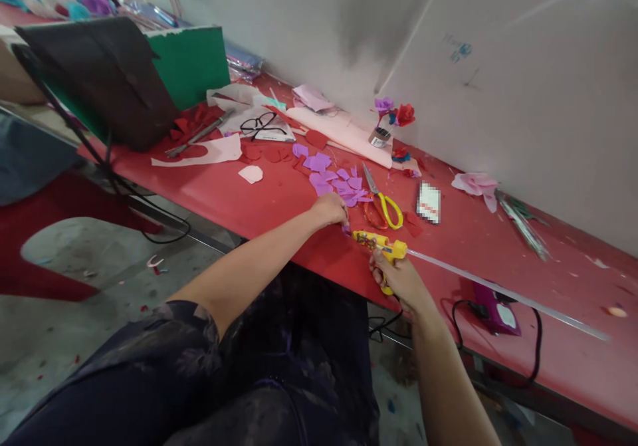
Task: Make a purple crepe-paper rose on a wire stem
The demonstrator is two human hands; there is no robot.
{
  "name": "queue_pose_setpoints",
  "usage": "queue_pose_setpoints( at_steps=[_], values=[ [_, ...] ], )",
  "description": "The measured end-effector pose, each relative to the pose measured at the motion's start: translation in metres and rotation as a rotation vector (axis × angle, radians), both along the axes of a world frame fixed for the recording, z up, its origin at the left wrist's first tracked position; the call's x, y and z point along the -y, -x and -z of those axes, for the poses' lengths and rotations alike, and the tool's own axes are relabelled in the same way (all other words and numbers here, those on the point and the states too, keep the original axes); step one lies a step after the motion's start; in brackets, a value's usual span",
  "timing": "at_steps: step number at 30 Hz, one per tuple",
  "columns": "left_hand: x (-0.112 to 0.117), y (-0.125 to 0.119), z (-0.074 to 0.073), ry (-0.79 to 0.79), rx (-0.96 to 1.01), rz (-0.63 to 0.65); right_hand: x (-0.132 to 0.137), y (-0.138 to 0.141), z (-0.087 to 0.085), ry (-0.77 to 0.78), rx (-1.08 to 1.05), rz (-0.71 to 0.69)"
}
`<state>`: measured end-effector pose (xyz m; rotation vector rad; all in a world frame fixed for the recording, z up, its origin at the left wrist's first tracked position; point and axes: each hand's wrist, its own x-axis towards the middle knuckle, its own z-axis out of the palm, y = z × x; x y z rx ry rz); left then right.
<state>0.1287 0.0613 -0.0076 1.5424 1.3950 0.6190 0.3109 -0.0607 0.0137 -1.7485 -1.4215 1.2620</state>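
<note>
My right hand [391,274] is closed round the handle of a yellow glue gun [381,243], its nozzle pointing left. A long clear glue stick [498,291] sticks out of the gun's back end. In front of the nozzle, my left hand [331,211] pinches a small purple petal [345,230], mostly hidden by the fingers. Just beyond the hands lie several loose purple petals [329,179]. Scissors [383,203] with yellow handles rest to the right of these petals.
Behind are eyeglasses [258,125], pink paper [343,137] and a small jar [380,137] holding paper flowers. A brown bag [100,74] stands at the left. A purple power box [496,310] with black cables sits at the right. Wrapped stems [523,226] lie near the wall.
</note>
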Motion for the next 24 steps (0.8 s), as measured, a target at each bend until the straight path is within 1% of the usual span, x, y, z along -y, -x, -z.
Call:
queue_pose_setpoints(
  at_steps=[4, 10, 17, 20, 24],
  values=[
    [0.001, 0.0, -0.001, 0.015, -0.029, 0.017, 0.001, -0.002, 0.0, 0.015, 0.015, 0.012],
    [0.001, 0.002, -0.004, 0.045, -0.083, 0.064, 0.001, -0.009, 0.006, 0.035, 0.033, 0.034],
    [0.001, 0.001, -0.011, 0.044, -0.153, 0.085, 0.0, -0.005, 0.0, 0.018, 0.018, 0.012],
    [0.002, 0.001, -0.013, 0.04, -0.18, 0.085, -0.003, -0.003, 0.002, 0.028, 0.027, -0.003],
    [0.003, 0.001, -0.014, 0.041, -0.189, 0.086, -0.004, -0.008, 0.006, 0.033, 0.04, -0.003]
  ],
)
